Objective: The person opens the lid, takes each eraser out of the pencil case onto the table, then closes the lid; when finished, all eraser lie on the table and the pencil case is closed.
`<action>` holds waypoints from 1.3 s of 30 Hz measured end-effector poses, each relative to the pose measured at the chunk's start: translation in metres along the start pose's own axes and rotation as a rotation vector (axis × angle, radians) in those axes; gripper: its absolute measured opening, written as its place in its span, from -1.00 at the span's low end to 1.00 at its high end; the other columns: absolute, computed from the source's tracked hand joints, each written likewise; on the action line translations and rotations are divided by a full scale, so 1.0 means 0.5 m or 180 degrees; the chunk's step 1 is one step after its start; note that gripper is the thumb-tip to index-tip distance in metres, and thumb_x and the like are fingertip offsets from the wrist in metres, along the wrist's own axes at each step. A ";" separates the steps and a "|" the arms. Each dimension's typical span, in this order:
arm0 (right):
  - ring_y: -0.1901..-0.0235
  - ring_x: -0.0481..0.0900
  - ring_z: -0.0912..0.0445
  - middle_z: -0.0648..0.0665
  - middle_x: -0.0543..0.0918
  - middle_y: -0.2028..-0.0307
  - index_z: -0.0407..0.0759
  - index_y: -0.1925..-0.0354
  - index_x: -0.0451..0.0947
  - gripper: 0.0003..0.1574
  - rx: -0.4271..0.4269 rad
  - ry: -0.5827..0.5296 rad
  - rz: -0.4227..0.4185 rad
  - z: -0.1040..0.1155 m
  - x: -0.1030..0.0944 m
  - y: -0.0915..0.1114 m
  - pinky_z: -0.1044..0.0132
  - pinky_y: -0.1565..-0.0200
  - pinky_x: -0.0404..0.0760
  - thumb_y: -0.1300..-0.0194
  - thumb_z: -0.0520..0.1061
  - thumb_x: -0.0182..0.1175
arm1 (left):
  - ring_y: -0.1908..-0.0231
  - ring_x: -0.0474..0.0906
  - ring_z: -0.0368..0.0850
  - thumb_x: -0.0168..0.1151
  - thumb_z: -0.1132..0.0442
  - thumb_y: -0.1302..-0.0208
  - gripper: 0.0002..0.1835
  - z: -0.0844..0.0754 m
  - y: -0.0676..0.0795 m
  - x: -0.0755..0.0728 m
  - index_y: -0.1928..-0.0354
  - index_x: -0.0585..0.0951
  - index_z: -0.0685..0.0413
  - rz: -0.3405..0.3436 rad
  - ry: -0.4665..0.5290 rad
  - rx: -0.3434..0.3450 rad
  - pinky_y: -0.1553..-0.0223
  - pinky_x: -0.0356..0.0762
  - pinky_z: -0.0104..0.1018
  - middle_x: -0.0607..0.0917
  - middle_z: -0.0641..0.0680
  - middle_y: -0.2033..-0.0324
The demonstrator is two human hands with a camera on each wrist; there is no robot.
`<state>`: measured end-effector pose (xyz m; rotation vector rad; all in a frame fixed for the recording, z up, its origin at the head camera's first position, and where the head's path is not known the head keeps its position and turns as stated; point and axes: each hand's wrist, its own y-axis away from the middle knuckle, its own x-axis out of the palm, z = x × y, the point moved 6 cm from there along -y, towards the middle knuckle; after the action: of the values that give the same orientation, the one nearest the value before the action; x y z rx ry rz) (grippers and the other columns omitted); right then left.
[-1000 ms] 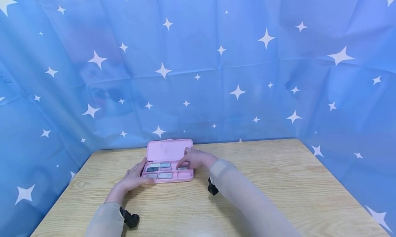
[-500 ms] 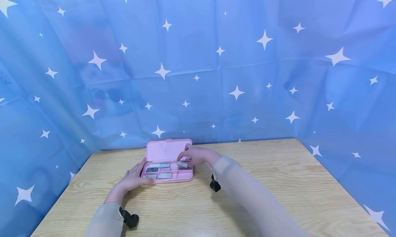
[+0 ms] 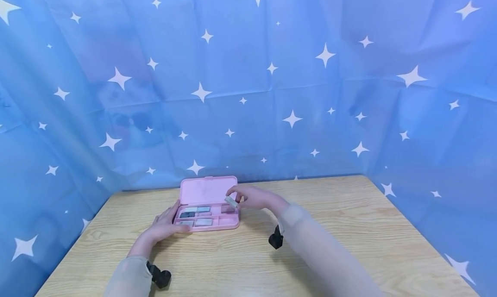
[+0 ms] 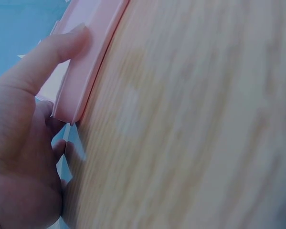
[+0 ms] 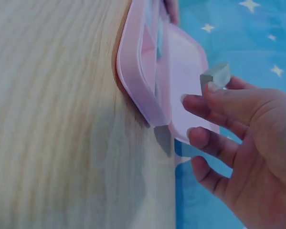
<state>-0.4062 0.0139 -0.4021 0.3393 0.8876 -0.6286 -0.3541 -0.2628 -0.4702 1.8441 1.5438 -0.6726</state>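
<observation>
An open pink pencil case [image 3: 219,229] lies near the back of the table, its lid [image 3: 206,191] tilted back. My left hand [image 3: 165,227] holds the case's left end. In the left wrist view the thumb [image 4: 68,44] presses its front wall, with the other fingers around the end. My right hand [image 3: 256,197] pinches a small grey-green eraser-like block [image 3: 231,201] between thumb and fingers, above the case's right end. The right wrist view shows this block [image 5: 217,76] tilted, the lower fingers loosely curled. Inside the case sit a dark block [image 3: 187,214], a light-blue block [image 3: 203,209] and several paler ones.
The wooden table [image 3: 225,262] runs back to a blue cloth [image 3: 248,81] printed with white stars. Low dividers split the case into compartments. A black device [image 3: 159,276] is worn at the left wrist, another [image 3: 276,238] at the right.
My right hand has lifted the block out of the case's right compartment and tilted it. The left hand keeps its hold on the case. The head view has shifted slightly.
</observation>
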 end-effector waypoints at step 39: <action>0.30 0.49 0.08 -0.12 0.52 0.26 -0.24 -0.24 0.33 -0.50 0.0640 -0.0930 -0.1136 -0.126 0.004 0.162 0.23 0.29 0.51 -0.37 -0.22 0.16 | -0.43 -0.34 0.37 0.40 -0.24 0.02 0.29 0.003 0.000 0.003 -0.53 -0.22 0.07 0.0075 -0.0042 0.0044 -0.32 -0.54 0.31 -0.15 0.39 -0.47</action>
<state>-0.3921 0.1084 -0.4395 0.2614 0.6074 -1.0734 -0.3539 -0.2627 -0.4724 1.8617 1.5103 -0.6849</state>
